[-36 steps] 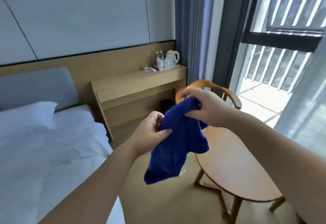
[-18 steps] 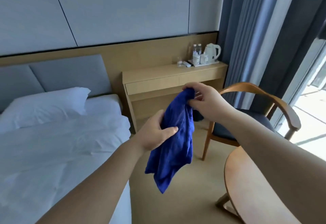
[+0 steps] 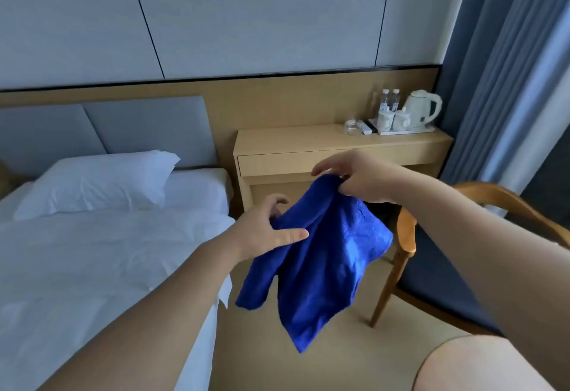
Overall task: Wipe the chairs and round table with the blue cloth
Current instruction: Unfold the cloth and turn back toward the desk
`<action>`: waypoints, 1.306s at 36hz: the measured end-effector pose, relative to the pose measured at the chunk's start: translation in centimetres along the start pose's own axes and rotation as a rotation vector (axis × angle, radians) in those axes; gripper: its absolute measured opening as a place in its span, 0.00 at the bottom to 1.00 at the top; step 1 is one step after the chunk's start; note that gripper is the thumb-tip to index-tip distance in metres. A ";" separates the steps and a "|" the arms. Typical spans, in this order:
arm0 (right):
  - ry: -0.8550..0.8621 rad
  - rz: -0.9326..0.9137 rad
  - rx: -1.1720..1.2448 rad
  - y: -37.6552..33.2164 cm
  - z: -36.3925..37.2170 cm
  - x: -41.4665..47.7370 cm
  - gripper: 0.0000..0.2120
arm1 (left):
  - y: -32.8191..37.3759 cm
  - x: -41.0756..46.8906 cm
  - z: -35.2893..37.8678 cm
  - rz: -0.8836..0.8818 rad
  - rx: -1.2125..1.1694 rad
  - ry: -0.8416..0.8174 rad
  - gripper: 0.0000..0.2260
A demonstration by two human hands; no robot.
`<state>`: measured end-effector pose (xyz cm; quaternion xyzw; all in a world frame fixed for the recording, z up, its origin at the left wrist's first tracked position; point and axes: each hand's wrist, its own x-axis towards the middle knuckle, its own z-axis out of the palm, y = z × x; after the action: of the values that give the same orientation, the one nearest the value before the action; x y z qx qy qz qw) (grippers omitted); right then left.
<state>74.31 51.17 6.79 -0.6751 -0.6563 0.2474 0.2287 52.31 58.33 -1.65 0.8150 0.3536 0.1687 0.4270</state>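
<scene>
The blue cloth (image 3: 320, 258) hangs in the air in front of me, spread loosely between both hands. My right hand (image 3: 361, 181) pinches its top edge, with the forefinger stretched out to the left. My left hand (image 3: 265, 230) holds the cloth's left side lower down, thumb lying across the fabric. A wooden armchair (image 3: 407, 236) with a dark blue seat stands at the right, partly behind my right forearm. The round table is out of view.
A bed (image 3: 92, 255) with white sheets and a pillow fills the left. A wooden desk (image 3: 336, 153) stands against the wall, carrying a kettle (image 3: 421, 110), cups and bottles. Blue curtains (image 3: 505, 67) hang at the right. Beige floor lies between bed and chair.
My view has swung left, so the round table and window have left the frame and the bed fills more of it. The cloth has opened out wider between my hands.
</scene>
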 end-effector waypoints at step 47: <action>-0.255 -0.059 -0.519 27.2 -12.8 59.2 0.14 | -14.9 58.5 -21.1 -0.103 0.548 0.021 0.13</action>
<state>104.39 109.61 -2.54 -0.6552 -0.7404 0.1472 -0.0290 74.28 118.41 -3.20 0.8791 0.4316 0.0534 0.1951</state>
